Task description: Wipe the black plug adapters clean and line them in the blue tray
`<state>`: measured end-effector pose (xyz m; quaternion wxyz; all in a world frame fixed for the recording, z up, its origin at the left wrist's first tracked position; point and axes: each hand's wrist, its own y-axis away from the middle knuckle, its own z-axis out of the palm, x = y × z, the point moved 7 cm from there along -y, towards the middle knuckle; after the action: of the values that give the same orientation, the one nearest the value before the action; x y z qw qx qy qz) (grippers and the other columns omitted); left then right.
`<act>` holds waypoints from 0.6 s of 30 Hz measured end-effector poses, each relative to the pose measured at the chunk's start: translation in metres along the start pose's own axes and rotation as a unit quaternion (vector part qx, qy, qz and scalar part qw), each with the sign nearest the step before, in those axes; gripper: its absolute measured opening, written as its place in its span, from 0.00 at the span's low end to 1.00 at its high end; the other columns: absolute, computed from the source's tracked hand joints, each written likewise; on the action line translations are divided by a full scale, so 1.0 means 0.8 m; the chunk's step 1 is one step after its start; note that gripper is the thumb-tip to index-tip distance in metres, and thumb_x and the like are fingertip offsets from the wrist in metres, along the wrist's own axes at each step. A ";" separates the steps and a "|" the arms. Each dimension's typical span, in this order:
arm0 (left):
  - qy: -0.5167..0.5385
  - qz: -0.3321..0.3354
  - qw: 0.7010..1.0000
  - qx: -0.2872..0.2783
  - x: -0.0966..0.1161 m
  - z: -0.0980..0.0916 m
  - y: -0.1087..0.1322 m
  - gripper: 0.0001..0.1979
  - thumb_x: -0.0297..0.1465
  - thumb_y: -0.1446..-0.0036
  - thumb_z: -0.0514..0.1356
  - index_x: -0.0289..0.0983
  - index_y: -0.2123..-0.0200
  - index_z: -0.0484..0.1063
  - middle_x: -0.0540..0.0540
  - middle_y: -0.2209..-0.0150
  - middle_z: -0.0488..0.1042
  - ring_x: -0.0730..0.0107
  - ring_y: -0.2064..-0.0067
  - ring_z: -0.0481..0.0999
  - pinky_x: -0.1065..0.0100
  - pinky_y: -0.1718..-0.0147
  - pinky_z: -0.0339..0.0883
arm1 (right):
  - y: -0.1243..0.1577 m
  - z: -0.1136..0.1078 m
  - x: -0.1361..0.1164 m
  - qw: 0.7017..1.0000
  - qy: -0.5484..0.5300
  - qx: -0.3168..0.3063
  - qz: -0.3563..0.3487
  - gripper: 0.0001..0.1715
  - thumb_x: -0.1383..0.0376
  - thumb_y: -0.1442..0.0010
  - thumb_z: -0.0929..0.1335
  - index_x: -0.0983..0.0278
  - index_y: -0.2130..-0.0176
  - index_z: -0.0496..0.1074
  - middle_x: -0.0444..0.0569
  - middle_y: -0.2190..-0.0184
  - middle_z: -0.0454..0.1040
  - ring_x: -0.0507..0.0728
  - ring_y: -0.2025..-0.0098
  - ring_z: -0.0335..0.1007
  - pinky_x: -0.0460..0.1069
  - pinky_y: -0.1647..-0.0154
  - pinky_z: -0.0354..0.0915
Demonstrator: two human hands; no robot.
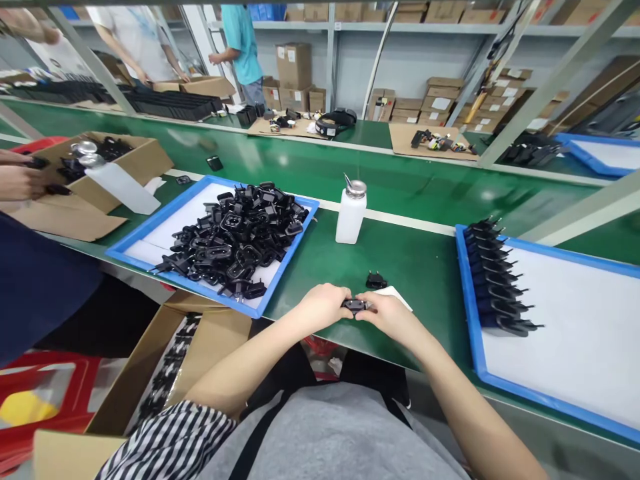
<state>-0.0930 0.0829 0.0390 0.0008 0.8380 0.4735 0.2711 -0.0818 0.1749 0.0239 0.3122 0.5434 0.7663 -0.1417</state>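
My left hand (324,308) and my right hand (393,315) meet over the front edge of the green bench, their fingers closed on the two ends of a small black plug adapter (355,305). Just behind my right hand lies a white cloth or paper (396,294); whether the fingers also hold part of it, I cannot tell. Another black plug adapter (376,280) rests on the bench a little beyond. Farther back stands a white pump bottle (351,217) with a metal top.
Left, a blue-rimmed tray (257,311) bears a heap of black plug adapters. Right, another blue-rimmed tray (477,353) holds a row of them. A co-worker's hands (20,177) are by an open carton (150,157) at far left. Below the bench sits a long carton (135,363).
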 end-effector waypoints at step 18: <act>0.081 0.053 0.993 0.068 -0.008 0.009 0.013 0.14 0.30 0.52 0.55 0.37 0.58 0.66 0.46 0.66 0.72 0.69 0.66 0.70 0.72 0.67 0.62 | 0.005 0.015 -0.009 0.997 0.031 0.048 -0.043 0.16 0.64 0.49 0.62 0.67 0.59 0.63 0.53 0.66 0.72 0.57 0.68 0.69 0.50 0.70 0.64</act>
<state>-0.0839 0.0736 0.0322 -0.1091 0.8354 0.4443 0.3046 -0.0732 0.1646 0.0196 0.2553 0.5285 0.7907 -0.1741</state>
